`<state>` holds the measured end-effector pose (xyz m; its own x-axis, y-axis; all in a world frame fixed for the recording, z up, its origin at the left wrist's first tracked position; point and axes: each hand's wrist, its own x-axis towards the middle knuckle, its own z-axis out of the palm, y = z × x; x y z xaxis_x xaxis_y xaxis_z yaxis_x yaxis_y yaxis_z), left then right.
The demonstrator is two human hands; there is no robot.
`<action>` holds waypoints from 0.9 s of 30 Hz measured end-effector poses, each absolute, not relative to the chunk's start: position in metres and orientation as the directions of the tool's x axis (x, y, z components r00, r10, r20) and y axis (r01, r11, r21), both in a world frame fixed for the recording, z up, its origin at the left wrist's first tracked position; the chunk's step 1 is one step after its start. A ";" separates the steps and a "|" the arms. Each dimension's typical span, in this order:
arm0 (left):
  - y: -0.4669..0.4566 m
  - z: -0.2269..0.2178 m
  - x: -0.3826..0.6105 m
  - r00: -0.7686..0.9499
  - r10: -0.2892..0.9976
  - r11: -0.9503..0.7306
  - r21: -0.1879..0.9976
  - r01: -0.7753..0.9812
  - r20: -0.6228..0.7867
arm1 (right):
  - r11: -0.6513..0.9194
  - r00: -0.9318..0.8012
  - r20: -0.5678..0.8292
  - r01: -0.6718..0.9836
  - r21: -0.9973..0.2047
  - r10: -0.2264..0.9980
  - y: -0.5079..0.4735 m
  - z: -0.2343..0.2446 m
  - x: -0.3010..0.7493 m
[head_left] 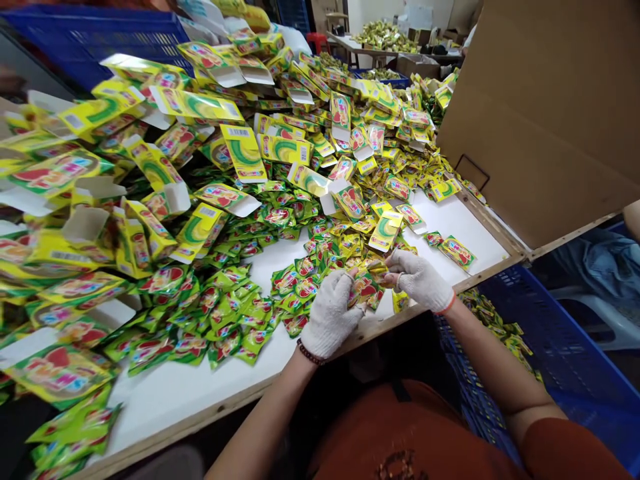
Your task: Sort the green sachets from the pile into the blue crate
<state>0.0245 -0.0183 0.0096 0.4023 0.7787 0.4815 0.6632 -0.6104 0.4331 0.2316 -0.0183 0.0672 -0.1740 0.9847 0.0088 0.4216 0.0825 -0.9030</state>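
My left hand (331,315), in a white knit glove with bare fingertips, is closed on small candy sachets (366,288) with a watermelon print. From the other side my right hand (423,279), gloved alike, has its fingers closed at the same small bunch. How many sachets each hand holds is hidden by the fingers. Just beyond the hands lies a yellow candy box (386,231) on loose sachets. Green sachets (233,313) spread over the white tabletop to the left of my left hand.
Yellow cartons (197,103), many with open flaps, heap up at left and back. A cardboard sheet (545,120) stands at right. Below the wooden table edge (490,269) sits a blue crate (565,373) with sachets inside. Another blue crate (107,40) is back left.
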 end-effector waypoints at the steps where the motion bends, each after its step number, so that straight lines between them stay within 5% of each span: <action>1: -0.019 0.009 0.024 0.409 0.770 -0.621 0.428 0.656 0.489 | 0.105 -0.153 0.041 0.437 -0.893 0.987 -0.019 0.067 0.232; 4: -0.023 0.007 0.027 0.416 0.750 -0.643 0.418 0.642 0.514 | 0.178 -0.162 0.107 0.537 -0.824 0.981 -0.022 0.069 0.227; 10: -0.029 0.013 0.037 0.241 0.829 -0.531 0.575 0.623 0.504 | -0.094 -0.349 -0.207 0.313 -0.945 0.914 -0.031 0.072 0.224; 14: -0.037 0.015 0.047 0.166 0.928 -0.372 0.816 0.443 0.334 | 0.109 -0.343 -0.032 0.384 -0.917 0.939 -0.025 0.071 0.222; 19: -0.042 0.016 0.047 0.172 0.976 -0.167 0.960 0.223 0.130 | 0.389 -0.520 0.119 0.448 -0.805 0.846 -0.017 0.064 0.220; 23: -0.041 0.015 0.040 0.087 0.996 -0.018 0.999 -0.033 0.020 | 0.334 -0.158 0.295 0.393 -0.857 0.942 -0.024 0.037 0.213; 27: -0.039 0.013 0.036 0.082 0.994 -0.074 0.997 0.029 0.071 | 0.160 -0.014 0.161 0.224 -0.961 0.987 -0.033 0.013 0.207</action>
<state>0.0359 -0.0395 0.0133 0.0820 0.9941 0.0710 0.0292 -0.0736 0.9969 0.2068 -0.0330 0.0127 -0.0135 0.9868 0.1611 0.2243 0.1600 -0.9613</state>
